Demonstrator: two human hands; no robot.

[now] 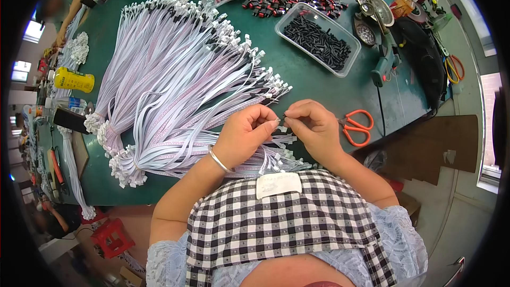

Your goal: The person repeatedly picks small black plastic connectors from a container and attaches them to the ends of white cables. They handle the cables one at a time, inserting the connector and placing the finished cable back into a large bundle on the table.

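Left hand [245, 130] and right hand [313, 126] met fingertip to fingertip above green table [319, 85], both pinching small white connector [282, 121] on end of flat ribbon cable [265, 154]. Bundled ribbon cables [175, 69] fanned out just left of hands. Clear tray of black parts [319, 40] sat beyond; orange scissors [357, 126] lay just right of right hand.

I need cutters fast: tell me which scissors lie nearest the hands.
The orange-handled scissors, just right of the right hand; the other orange-handled pair lies far off at the table's right edge.
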